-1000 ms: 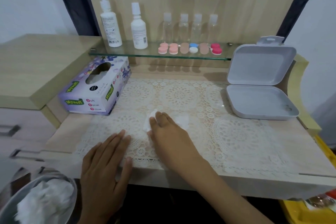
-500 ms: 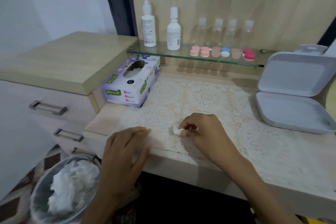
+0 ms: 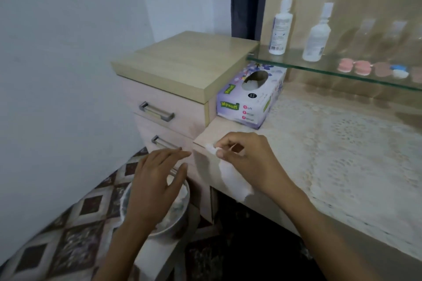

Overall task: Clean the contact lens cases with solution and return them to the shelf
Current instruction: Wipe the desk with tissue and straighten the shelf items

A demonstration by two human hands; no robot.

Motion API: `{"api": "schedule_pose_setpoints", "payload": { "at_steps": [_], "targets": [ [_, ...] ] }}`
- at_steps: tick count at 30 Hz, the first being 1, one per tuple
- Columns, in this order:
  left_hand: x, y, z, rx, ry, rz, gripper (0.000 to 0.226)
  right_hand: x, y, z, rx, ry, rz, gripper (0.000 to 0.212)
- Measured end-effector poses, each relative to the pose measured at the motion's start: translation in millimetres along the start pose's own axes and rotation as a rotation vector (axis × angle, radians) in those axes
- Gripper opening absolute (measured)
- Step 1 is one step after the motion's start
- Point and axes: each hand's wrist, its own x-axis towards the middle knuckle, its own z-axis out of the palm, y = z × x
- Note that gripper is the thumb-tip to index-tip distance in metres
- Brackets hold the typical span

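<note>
Partly hiding the bin [image 3: 175,227], the left hand [image 3: 153,187] hangs relaxed, while the right hand [image 3: 253,162] pinches a blurred tissue [image 3: 230,178].

Bin [image 3: 179,224] partly behind left hand [image 3: 155,186].

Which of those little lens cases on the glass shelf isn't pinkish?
The blue-and-white case, fourth from the left on the glass shelf; the others in view are pink or beige.

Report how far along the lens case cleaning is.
Done, apparently: the lens cases sit on the glass shelf beside the solution bottles. In hand: the right hand pinches a tissue off the desk edge; the left hand hovers open over the bin. Left, likely: dropping that tissue in the bin.
</note>
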Motion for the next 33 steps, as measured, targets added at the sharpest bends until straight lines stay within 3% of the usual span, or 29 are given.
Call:
{"api": "schedule_pose_setpoints", "payload": {
  "at_steps": [5,10,18,26,29,33],
  "targets": [
    [-18,-53,-18,0.044,0.018,-0.117,0.033,21,-16,62,0.014,-0.033,-0.125,0.004],
    [-42,-98,-24,0.082,0.009,-0.201,0.033,40,-19,120,0.047,-0.158,-0.069,0.007],
    [-82,-164,-4,0.062,-0.085,-0.432,0.039,68,28,214,0.051,-0.232,0.161,0.014],
    [-106,-186,14,0.021,-0.119,-0.516,0.038,66,84,263,0.028,-0.213,0.494,0.01],
    [-111,-191,20,-0.007,-0.127,-0.524,0.035,60,104,271,0.096,-0.189,0.681,0.024],
    [-116,-193,27,-0.021,-0.148,-0.543,0.04,55,126,283,0.066,-0.17,0.752,0.032]
  ]
}}
